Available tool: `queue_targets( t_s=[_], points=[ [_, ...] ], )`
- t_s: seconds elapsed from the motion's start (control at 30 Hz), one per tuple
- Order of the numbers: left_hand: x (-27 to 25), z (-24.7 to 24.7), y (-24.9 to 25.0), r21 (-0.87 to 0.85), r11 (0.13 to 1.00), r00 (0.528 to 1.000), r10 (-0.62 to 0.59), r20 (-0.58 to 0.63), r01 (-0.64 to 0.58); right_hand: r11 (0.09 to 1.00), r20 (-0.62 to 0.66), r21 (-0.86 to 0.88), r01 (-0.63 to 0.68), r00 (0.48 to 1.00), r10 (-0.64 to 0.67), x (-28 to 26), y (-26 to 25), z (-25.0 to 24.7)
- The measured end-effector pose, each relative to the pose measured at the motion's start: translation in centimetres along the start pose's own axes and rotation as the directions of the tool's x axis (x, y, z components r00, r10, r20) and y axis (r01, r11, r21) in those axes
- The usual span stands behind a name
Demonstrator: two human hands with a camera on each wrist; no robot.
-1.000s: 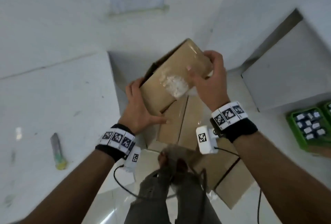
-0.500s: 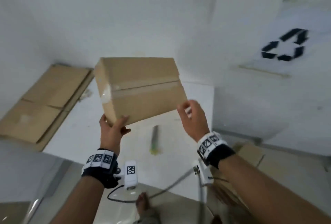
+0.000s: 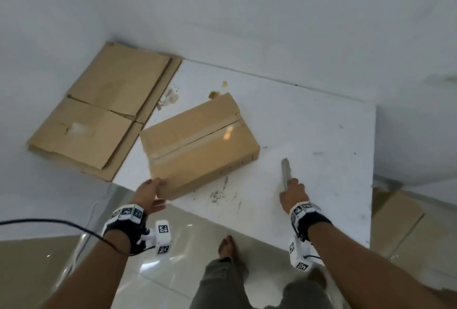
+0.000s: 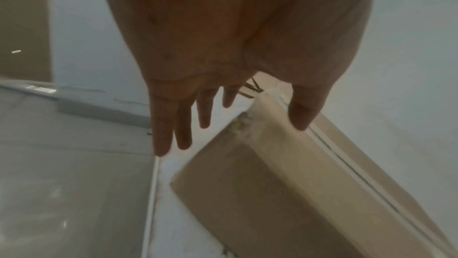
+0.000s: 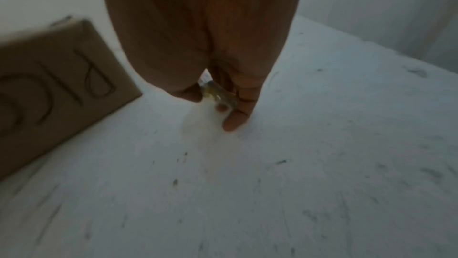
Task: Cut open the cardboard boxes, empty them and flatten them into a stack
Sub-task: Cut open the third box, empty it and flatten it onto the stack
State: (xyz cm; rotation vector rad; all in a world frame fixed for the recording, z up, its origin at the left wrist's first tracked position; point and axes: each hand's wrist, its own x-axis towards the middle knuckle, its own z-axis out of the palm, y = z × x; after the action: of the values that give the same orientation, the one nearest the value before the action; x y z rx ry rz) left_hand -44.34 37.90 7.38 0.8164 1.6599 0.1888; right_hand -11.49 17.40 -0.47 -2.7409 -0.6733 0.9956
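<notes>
Sealed cardboard box (image 3: 197, 145) lying flat on the white surface (image 3: 309, 135), toward its left edge, taped seam up so a blade can follow it. I have my left hand (image 3: 149, 195) at the box's near left corner: thumb on the top face beside the tape, fingers straight and loose off the side, grip open and steadying rather than clasping, which I judge keeps the box from sliding under a cut. My right hand (image 3: 293, 193) sits well apart from the box, toward the near edge of the surface, grip closing on the box cutter (image 3: 286, 172); the right wrist view shows thumb and fingers pinching its yellowish end, and I cannot tell whether the blade is out. A stack of flattened boxes (image 3: 99, 110) overhangs the far left corner of the surface, clear of the cutting area. 1 further unopened box (image 3: 393, 222) waits on the floor past the right edge. Step in hand, by my judgement: taking up the cutter to slit the tape.
</notes>
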Motion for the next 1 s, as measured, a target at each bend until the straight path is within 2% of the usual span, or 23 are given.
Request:
queue_targets(
  t_s=[0.07, 0.17, 0.23, 0.3, 0.37, 0.43, 0.5, 0.53, 0.6, 0.67, 0.77, 0.87, 1.0],
  points=[
    [1.5, 0.3, 1.8, 0.199, 0.977, 0.993, 0.092, -0.070, -0.076, 0.990, -0.010, 0.137, 0.037, 0.999, -0.036, 0.1, 0.9, -1.8],
    [2.5, 2.6, 5.5, 0.441, 0.876, 0.957, 0.268, -0.110, -0.195, 0.911, -0.021, 0.404, 0.078, 0.997, -0.076, -1.0, 2.2, -5.1],
    [2.8, 4.6, 7.9, 0.512, 0.807, 0.928, 0.369, -0.052, -0.293, 0.827, -0.047, 0.556, 0.082, 0.997, -0.067, -2.0, 3.0, -7.6],
    [3.0, 6.2, 10.0, 0.584, 0.712, 0.902, 0.425, 0.082, -0.389, 0.757, -0.102, 0.638, 0.140, 0.990, -0.098, -3.2, 3.1, -10.6],
    [2.8, 7.6, 11.4, 0.672, 0.568, 0.869, 0.422, 0.258, -0.475, 0.763, -0.205, 0.591, 0.263, 0.963, -0.173, -4.3, 3.3, -13.4],
    [1.7, 9.2, 11.3, 0.711, 0.418, 0.818, 0.396, 0.418, -0.566, 0.810, -0.300, 0.450, 0.376, 0.918, -0.260, -5.3, 3.6, -15.4],
    [0.4, 11.1, 9.2, 0.713, 0.293, 0.762, 0.378, 0.526, -0.637, 0.810, -0.323, 0.357, 0.466, 0.875, -0.361, -6.0, 3.2, -16.6],
    [-0.4, 12.0, 7.7, 0.711, 0.264, 0.750, 0.366, 0.552, -0.652, 0.808, -0.310, 0.307, 0.503, 0.856, -0.414, -6.4, 2.6, -17.0],
    [-2.4, 13.6, 4.2, 0.715, 0.271, 0.759, 0.341, 0.554, -0.644, 0.804, -0.243, 0.172, 0.569, 0.816, -0.525, -6.8, 1.2, -17.1],
    [-4.2, 14.7, 0.7, 0.707, 0.349, 0.785, 0.350, 0.511, -0.615, 0.767, -0.140, 0.023, 0.641, 0.762, -0.632, -7.0, -0.3, -16.8],
    [-6.2, 15.3, -3.2, 0.649, 0.498, 0.817, 0.385, 0.429, -0.575, 0.612, 0.015, -0.190, 0.768, 0.625, -0.780, -7.1, -2.0, -16.0],
    [-7.0, 15.4, -5.2, 0.612, 0.587, 0.846, 0.411, 0.338, -0.530, 0.459, 0.139, -0.345, 0.818, 0.529, -0.837, -6.5, -2.7, -14.7],
    [-7.4, 15.6, -5.6, 0.580, 0.645, 0.866, 0.410, 0.287, -0.498, 0.328, 0.284, -0.426, 0.843, 0.469, -0.836, -6.4, -3.2, -14.0]
  ],
)
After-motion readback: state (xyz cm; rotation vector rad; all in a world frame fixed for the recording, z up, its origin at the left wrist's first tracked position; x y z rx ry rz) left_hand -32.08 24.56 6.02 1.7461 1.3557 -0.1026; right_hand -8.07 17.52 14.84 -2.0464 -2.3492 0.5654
